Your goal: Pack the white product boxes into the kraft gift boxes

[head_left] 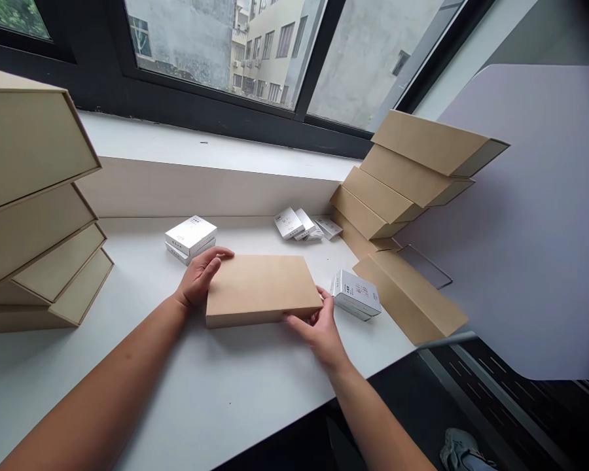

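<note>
A plain tan cardboard box (262,286), closed, lies flat between both hands (202,278) at the frame's centre.

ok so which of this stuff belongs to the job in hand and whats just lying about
In the job:
- flat brown box, between left hand and right hand

Not held, probably just lying about:
- small white boxes
- left brown stack
- right brown stack

Single head-worn view, looking forward and down over hands (260,297) toward window (216,52).
</note>
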